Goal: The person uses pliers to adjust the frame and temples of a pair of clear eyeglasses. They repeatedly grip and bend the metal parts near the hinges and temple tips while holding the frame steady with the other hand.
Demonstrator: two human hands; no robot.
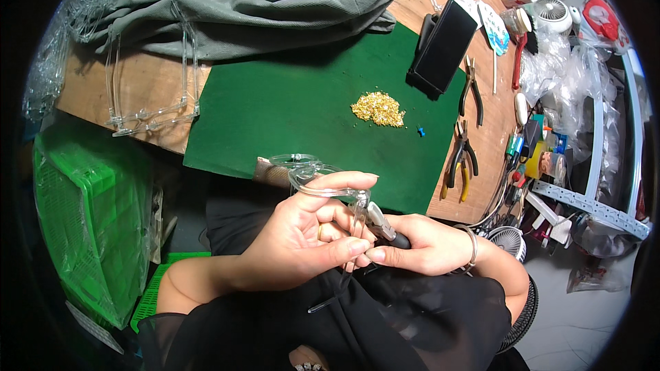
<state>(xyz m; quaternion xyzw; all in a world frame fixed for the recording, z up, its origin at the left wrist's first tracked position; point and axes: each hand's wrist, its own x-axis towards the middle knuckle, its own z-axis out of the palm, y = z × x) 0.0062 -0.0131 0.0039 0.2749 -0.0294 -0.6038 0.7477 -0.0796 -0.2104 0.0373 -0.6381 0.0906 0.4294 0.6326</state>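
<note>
A clear plastic eyeglass frame (330,191) is in my left hand (309,237), its lens rims towards the table and one temple hanging down over my dark clothing. My right hand (428,242) holds pliers (380,220) with a dark handle, their jaws beside the frame's hinge corner; the very tips are partly hidden. Both hands' fingertips meet just below the hinge. Beyond them, on a green mat (289,108), lies a pile of small gold-coloured pieces (379,108), with a blue push pin (421,132) to its right.
Two pairs of pliers (470,93) (462,157) lie right of the mat, below a black phone (446,46). Clear frames (149,118) stand at the left near a grey cloth (247,10). A green plastic crate (87,216) is at the lower left; cables and small fans crowd the right.
</note>
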